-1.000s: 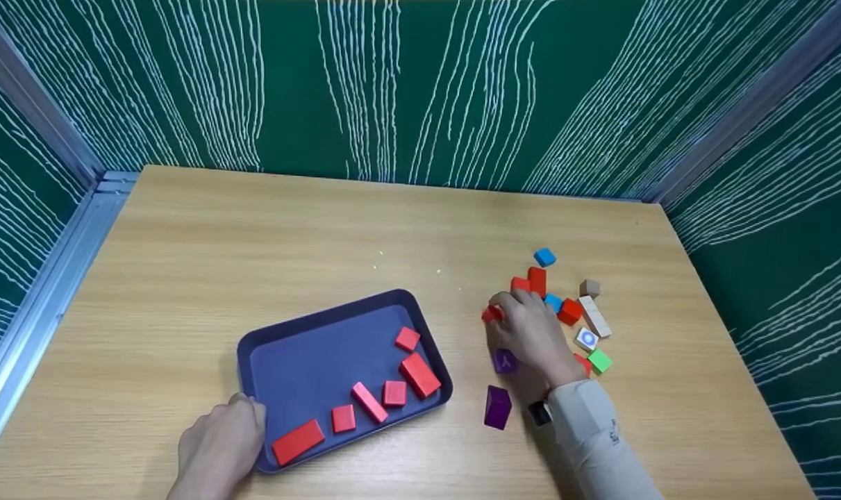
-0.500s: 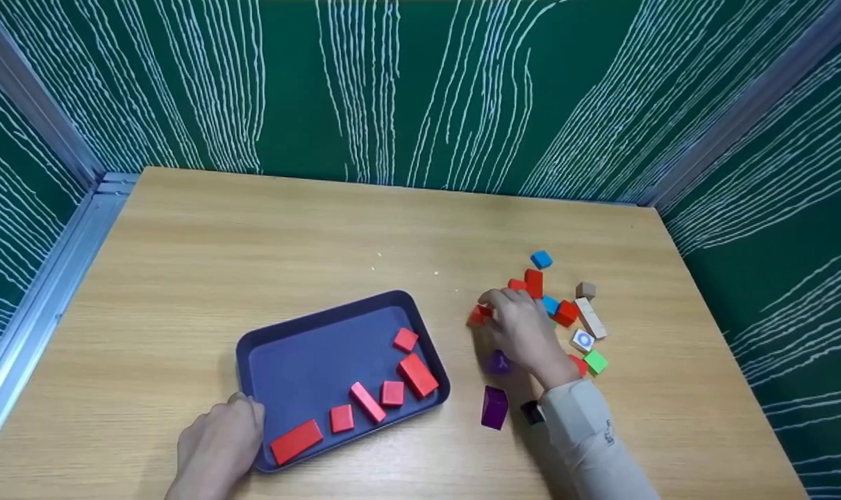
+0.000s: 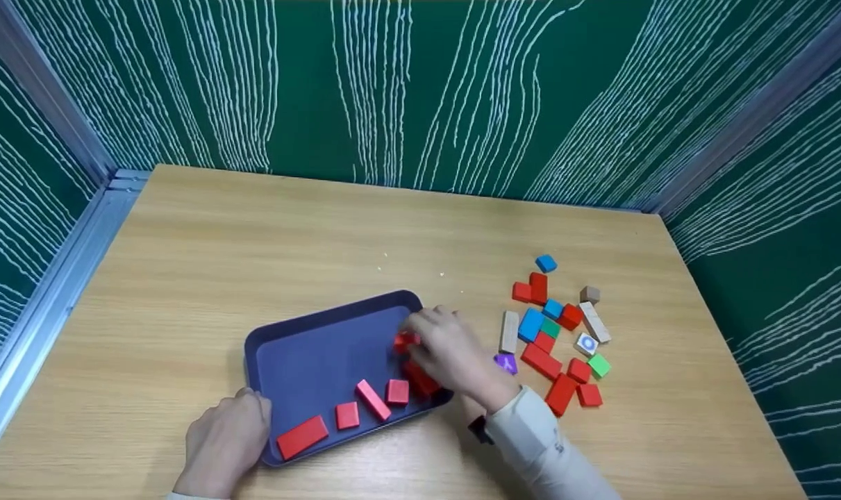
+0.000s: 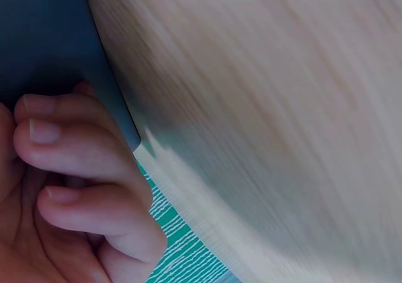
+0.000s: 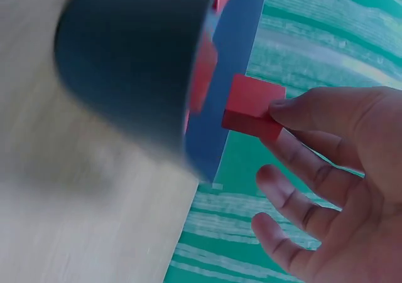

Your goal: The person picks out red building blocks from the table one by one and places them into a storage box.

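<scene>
My left hand (image 3: 229, 434) grips the left rim of a dark blue tray (image 3: 295, 361), its fingers curled at the edge in the left wrist view. Between thumb and forefinger, my right hand (image 5: 339, 151) pinches a small red block (image 5: 252, 98); the other fingers are spread loosely. In the head view that hand hovers over the tray's right side and partly hides the red blocks there. Along the tray's near side lie a long red block (image 3: 302, 437), a red cube (image 3: 347, 415), a thin red block (image 3: 373, 401) and another red cube (image 3: 397, 392).
On the table right of the tray lies a loose pile: several red blocks (image 3: 542, 361), blue blocks (image 3: 531, 325), a bright green block (image 3: 599, 365), a purple block (image 3: 505, 364), wooden pieces (image 3: 594, 321) and a white printed cube (image 3: 586, 344). Patterned green walls (image 3: 295, 90) stand behind the table.
My right hand has moved left from the pile to above the tray, carrying the red block. More of the pile now shows. My left hand stays at the tray's rim.
</scene>
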`<action>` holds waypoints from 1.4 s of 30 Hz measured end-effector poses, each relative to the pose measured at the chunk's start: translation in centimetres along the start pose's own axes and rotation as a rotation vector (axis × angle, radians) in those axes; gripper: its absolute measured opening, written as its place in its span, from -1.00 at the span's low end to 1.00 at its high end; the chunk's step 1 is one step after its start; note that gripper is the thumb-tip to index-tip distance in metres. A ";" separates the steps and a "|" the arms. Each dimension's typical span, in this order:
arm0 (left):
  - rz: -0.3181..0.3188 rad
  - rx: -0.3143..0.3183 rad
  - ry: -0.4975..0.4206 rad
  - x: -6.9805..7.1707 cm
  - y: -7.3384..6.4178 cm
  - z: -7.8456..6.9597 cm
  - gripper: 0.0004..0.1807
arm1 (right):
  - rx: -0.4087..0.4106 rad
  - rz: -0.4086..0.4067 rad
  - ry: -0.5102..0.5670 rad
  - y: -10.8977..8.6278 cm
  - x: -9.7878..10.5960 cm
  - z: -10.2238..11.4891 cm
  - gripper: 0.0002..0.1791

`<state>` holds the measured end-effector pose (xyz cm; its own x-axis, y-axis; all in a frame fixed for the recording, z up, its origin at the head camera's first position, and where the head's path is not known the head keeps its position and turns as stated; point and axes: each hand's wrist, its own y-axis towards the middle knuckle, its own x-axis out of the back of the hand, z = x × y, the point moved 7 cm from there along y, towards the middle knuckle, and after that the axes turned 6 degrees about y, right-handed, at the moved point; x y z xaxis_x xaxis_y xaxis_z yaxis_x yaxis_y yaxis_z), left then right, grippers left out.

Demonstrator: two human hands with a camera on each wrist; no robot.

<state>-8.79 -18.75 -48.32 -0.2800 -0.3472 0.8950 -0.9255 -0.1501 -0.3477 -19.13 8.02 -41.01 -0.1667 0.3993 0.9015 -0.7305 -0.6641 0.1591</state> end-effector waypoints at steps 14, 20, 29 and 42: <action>0.001 -0.006 0.001 0.0 0.0 -0.1 -0.56 | -0.045 0.088 -0.011 -0.1 -1.8 0.1 -0.73; 0.019 -0.003 0.005 -0.2 0.0 -0.2 -0.55 | -0.112 0.016 -0.007 -1.6 0.1 -1.7 -0.69; 0.029 -0.002 0.019 -0.1 0.1 0.2 -0.56 | -0.155 -0.113 -0.027 -5.8 3.5 -6.2 -0.72; 0.075 0.001 0.030 -0.2 0.1 0.4 -0.53 | -0.416 -0.128 -0.125 -13.6 5.7 -13.7 -0.64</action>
<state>-8.75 -19.04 -48.62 -0.3559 -0.3295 0.8745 -0.9015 -0.1254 -0.4142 -19.18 27.99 -43.55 0.0052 0.3654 0.9308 -0.9482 -0.2939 0.1207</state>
